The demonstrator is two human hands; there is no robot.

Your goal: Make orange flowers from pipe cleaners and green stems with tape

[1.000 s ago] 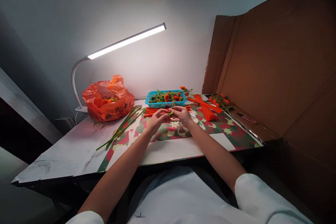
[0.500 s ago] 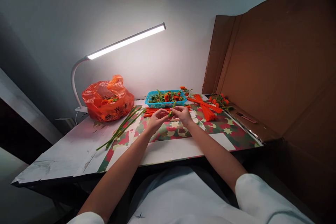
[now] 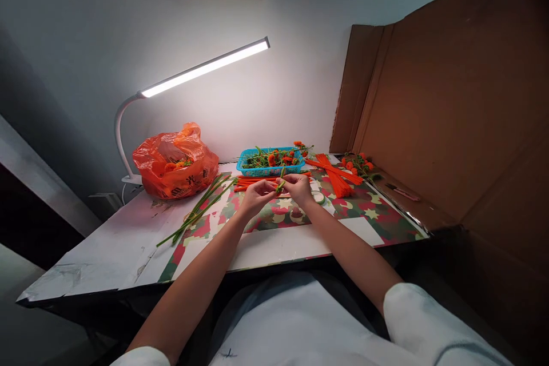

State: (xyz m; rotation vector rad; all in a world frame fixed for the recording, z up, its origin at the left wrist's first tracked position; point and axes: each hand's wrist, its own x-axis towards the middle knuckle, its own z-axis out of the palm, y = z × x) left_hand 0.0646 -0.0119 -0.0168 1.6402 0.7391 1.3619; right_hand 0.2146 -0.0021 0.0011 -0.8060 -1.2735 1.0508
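My left hand (image 3: 258,195) and my right hand (image 3: 299,189) meet above the middle of the table. Between their fingertips is a small green piece (image 3: 282,173) that looks like bent pipe cleaner; one end points up and fingers cover much of it. Both hands are closed in a pinch on it. Just behind them lies a row of orange pipe cleaners (image 3: 246,182). Farther back, a blue basket (image 3: 268,171) holds orange flowers with green stems. A roll of tape (image 3: 318,197) sits beside my right wrist.
An orange plastic bag (image 3: 195,174) with flowers stands at the left, near a lit lamp (image 3: 210,67). Long green stems (image 3: 195,211) lie before it. At right are a tied orange bundle (image 3: 337,177), orange flowers (image 3: 359,164), a cutter (image 3: 403,192) and a tall cardboard wall (image 3: 450,97).
The fingers have shifted very slightly around the green piece, and its upright end has tilted a little. The whole view has drifted marginally; everything else stays put.
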